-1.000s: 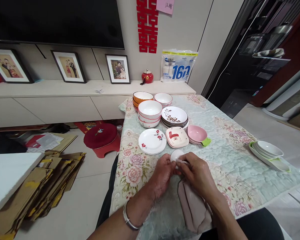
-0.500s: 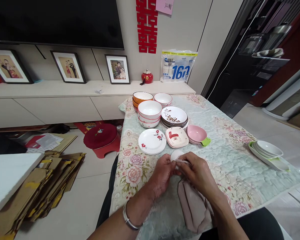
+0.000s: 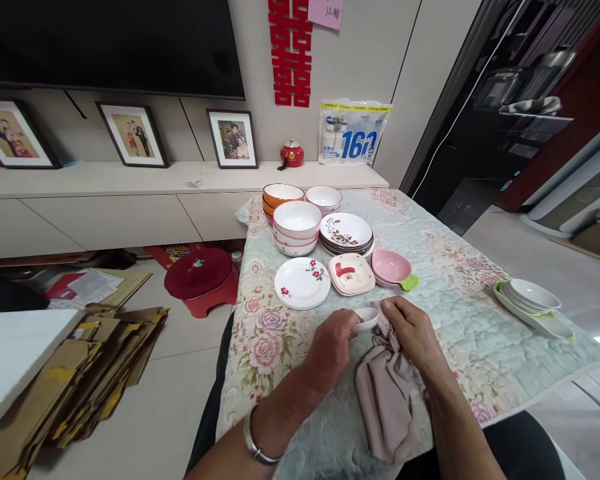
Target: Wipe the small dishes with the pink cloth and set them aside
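Observation:
Near the table's front edge, my left hand (image 3: pixel 333 343) is closed round one end of a small white dish (image 3: pixel 367 319). Close to the dish's right end, my right hand (image 3: pixel 411 330) pinches a bunched pinkish-beige cloth (image 3: pixel 387 400), which hangs down onto the tabletop. Just beyond my hands lie a white plate with red flowers (image 3: pixel 303 283), a squarish cream dish with a red pattern (image 3: pixel 351 274) and a pink bowl (image 3: pixel 391 265) with a green leaf-shaped handle.
Stacked white bowls (image 3: pixel 297 220), orange bowls (image 3: pixel 283 195) and brown-patterned plates (image 3: pixel 346 231) stand farther back. White dishes (image 3: pixel 535 295) sit at the right edge of the floral tablecloth (image 3: pixel 265 350). A red stool (image 3: pixel 199 273) and flattened cardboard (image 3: pixel 80 380) are left.
The white dish has tipped to a flatter angle in my left hand. My right hand has moved right and lifted the upper part of the cloth beside it. The view has shifted slightly.

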Demonstrator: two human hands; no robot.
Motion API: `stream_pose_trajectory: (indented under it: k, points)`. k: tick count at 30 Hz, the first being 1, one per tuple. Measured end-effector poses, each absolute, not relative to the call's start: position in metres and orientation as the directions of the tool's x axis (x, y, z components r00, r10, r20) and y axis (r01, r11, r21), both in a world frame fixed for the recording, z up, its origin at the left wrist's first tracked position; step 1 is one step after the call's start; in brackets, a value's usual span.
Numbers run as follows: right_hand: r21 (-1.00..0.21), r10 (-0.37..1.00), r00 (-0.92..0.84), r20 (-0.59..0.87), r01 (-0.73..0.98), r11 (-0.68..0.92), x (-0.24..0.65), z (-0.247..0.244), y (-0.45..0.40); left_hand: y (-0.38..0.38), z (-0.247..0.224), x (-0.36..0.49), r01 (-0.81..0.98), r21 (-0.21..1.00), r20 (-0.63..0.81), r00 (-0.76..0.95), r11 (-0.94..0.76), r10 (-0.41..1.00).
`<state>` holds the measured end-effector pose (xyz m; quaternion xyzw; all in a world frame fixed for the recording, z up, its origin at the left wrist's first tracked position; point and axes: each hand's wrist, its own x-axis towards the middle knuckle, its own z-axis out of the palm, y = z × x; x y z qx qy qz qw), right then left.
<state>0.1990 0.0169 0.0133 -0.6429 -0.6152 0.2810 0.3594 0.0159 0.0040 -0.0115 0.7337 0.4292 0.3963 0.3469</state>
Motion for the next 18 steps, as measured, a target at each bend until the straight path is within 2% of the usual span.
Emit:
stream_pose_trajectory:
  k: [3, 7, 9, 11, 13, 15, 16, 18]
  points:
    - [-0.808, 0.999, 0.019, 0.041, 0.589, 0.022, 0.199, 0.013, 0.018, 0.005, -0.019, 0.017, 0.403, 0.738, 0.419, 0.354, -0.541, 0.836]
    - [-0.800, 1.000, -0.024, -0.018, 0.600, 0.000, 0.197, 0.007, 0.019, 0.006, -0.024, 0.018, 0.380, 0.662, 0.525, 0.380, -0.646, 0.762]
    - [-0.794, 1.000, -0.012, -0.018, 0.607, -0.007, 0.196, 0.004, 0.020, 0.006, -0.024, 0.018, 0.361, 0.653, 0.550, 0.379, -0.666, 0.744]
    - [-0.791, 1.000, 0.013, -0.006, 0.611, -0.012, 0.196, 0.001, 0.020, 0.004, -0.023, 0.018, 0.335, 0.702, 0.527, 0.349, -0.628, 0.775]
    - [-0.787, 0.999, 0.046, 0.013, 0.617, -0.019, 0.195, 0.001, 0.020, 0.003, -0.021, 0.019, 0.253, 0.824, 0.436, 0.286, -0.506, 0.853]
    - [-0.779, 0.996, 0.080, 0.029, 0.626, -0.028, 0.193, 0.002, 0.020, 0.002, -0.019, 0.021, 0.062, 0.957, 0.261, 0.254, -0.284, 0.932]
    - [-0.775, 0.995, 0.089, 0.034, 0.631, -0.030, 0.192, 0.002, 0.019, 0.002, -0.017, 0.022, -0.063, 0.988, 0.156, 0.270, -0.144, 0.950]
    - [-0.771, 0.994, 0.096, 0.042, 0.636, -0.029, 0.190, 0.004, 0.018, 0.001, -0.013, 0.024, -0.291, 0.949, -0.024, 0.324, 0.124, 0.946]
